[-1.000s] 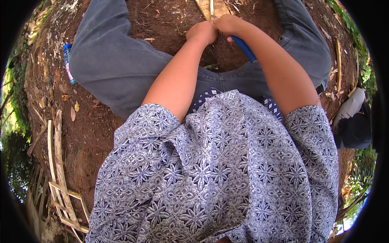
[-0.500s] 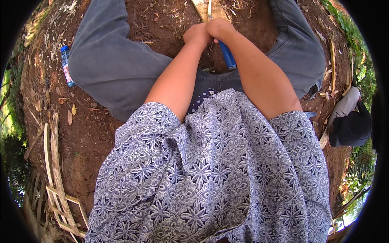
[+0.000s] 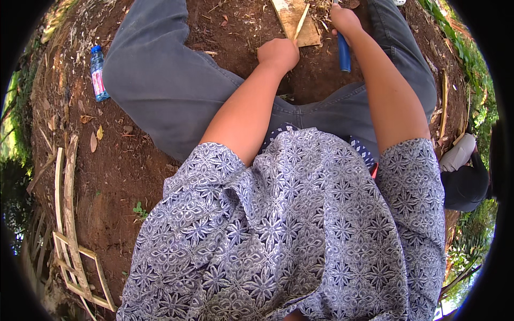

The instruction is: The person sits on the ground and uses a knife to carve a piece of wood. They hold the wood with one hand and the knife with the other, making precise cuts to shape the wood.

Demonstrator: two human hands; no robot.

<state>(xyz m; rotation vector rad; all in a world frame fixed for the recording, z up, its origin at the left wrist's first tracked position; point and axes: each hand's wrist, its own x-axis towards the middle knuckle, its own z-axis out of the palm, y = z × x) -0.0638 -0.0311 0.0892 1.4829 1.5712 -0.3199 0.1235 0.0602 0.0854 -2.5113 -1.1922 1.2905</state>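
My left hand (image 3: 279, 55) is closed round the near end of a thin, pale wooden stick (image 3: 303, 19), which slants up and away over a wooden board (image 3: 292, 20) on the soil. Farther right, beside the board, my right hand (image 3: 346, 22) grips a tool with a long blue handle (image 3: 344, 53). The handle's butt points back toward me. Only a sliver of the tool's metal part shows at the upper edge, so its kind is hidden. The two hands are apart, between my spread legs.
A water bottle (image 3: 98, 74) with a blue cap stands or lies left of my leg. Long wooden strips (image 3: 68, 184) and a small wooden frame (image 3: 101, 278) lie at the lower left. At the right edge a person in a dark cap (image 3: 467, 184) is near.
My hands, together before, have parted. The right hand with the blue-handled tool has moved right and away; the left has come slightly nearer with the stick. More of the board shows.
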